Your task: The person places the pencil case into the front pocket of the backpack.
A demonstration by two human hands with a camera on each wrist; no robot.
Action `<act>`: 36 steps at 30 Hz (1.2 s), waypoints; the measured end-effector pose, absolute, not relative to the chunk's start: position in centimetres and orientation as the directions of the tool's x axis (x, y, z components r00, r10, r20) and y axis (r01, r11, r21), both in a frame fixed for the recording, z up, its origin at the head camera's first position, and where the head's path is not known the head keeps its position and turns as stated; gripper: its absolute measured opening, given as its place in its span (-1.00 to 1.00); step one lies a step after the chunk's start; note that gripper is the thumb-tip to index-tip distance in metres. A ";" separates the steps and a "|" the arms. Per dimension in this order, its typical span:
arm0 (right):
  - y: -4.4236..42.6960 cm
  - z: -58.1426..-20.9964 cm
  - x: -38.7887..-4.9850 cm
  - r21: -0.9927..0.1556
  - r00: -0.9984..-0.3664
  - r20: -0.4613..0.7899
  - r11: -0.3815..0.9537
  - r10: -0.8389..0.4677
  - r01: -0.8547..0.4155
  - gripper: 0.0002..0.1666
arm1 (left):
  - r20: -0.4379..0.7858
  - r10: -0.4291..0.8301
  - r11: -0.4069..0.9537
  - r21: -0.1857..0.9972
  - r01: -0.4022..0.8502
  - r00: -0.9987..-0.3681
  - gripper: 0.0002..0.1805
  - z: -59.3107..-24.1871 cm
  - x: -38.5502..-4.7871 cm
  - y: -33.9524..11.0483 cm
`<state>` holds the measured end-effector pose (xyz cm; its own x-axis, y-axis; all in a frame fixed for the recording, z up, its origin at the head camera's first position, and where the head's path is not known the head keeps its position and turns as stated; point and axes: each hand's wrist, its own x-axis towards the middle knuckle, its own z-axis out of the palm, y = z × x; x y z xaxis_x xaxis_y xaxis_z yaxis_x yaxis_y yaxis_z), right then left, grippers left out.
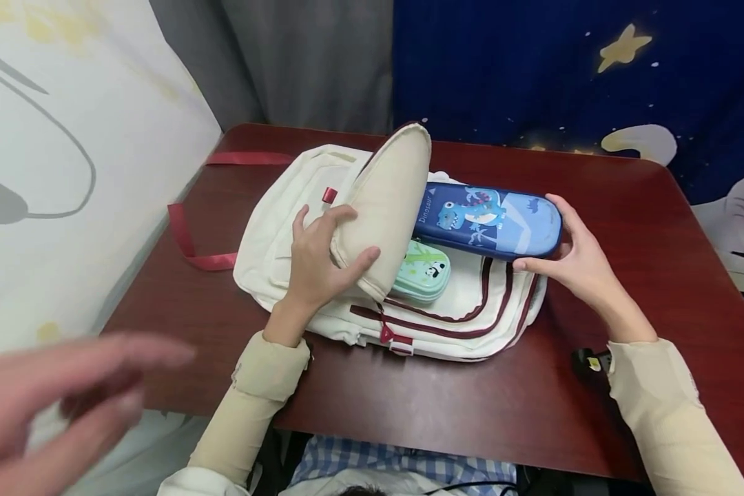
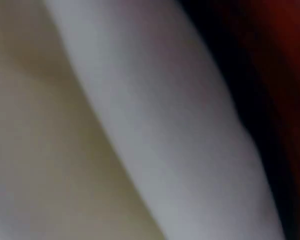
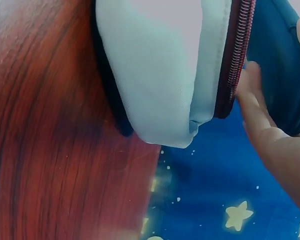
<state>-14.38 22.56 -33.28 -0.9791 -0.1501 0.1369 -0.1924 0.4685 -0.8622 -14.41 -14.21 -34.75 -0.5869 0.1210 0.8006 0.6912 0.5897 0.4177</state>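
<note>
A white backpack [image 1: 285, 227] with dark red zips lies on the table, its front pocket flap [image 1: 384, 207] folded up. My left hand [image 1: 316, 265] holds that flap, thumb and fingers on its cream lining. With thumb and fingers at its right end, my right hand [image 1: 579, 265] grips a blue dinosaur pencil case [image 1: 490, 219]; its left end is hidden behind the flap. The right wrist view also shows this pencil case [image 3: 280, 65] between fingers and thumb. A mint-green panda case [image 1: 424, 272] rests on the backpack, partly covered by the flap. Pale blurred fabric fills the left wrist view.
Another person's blurred hand [image 1: 68, 406] reaches in at the lower left. Red straps [image 1: 211, 260] extend left from the backpack over the dark red table [image 1: 459, 406]. A black object [image 1: 589, 362] lies beside the right sleeve. Blue and grey curtains hang behind.
</note>
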 end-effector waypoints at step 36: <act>14.6 -33.1 -16.8 -0.989 -0.967 -0.133 -0.028 -0.215 0.143 0.08 | 0.585 0.124 0.165 0.784 0.598 -0.802 -0.45 -34.5 -11.4 -15.1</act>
